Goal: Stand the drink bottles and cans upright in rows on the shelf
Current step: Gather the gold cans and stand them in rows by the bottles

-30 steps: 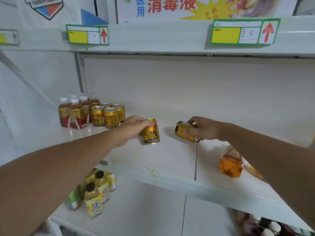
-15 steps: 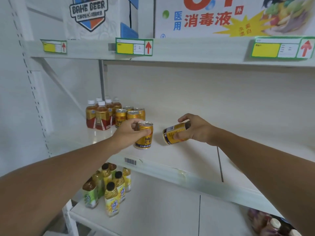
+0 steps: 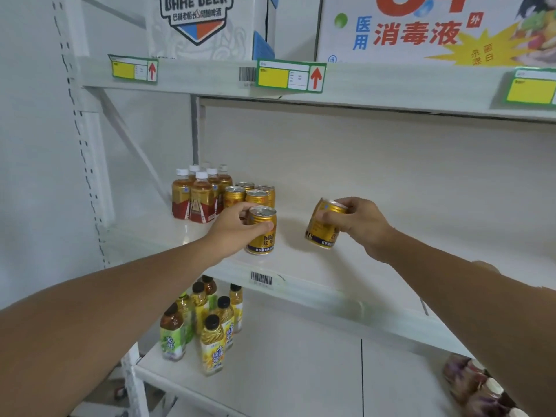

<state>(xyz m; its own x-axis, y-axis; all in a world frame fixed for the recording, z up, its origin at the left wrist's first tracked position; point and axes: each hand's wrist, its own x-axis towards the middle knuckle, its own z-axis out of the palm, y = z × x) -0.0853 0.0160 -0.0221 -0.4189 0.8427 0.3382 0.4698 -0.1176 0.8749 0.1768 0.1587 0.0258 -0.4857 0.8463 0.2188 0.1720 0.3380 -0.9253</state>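
Left hand point(image 3: 233, 224) gripped an upright gold can point(image 3: 261, 230) just before the can cluster point(image 3: 249, 194); right hand point(image 3: 356, 222) held a tilted can point(image 3: 323, 227) right of it.

Wide open shelf point(image 3: 421, 230) to the right, bare board running all the way to the far wall, plenty of room for a hand to pass. On the left it's crowded: white-capped bottles point(image 3: 197, 195) packed at the far left, gold cans point(image 3: 249, 195) standing just beside them. The left hand point(image 3: 233, 224) grips an upright can point(image 3: 261, 230) just near of those cans, closing that lane. The right hand point(image 3: 355, 221) holds a tilted can point(image 3: 323, 228) off the board; a clear gap lies between the two held cans. Overhead, the upper shelf point(image 3: 391, 85) caps the height.
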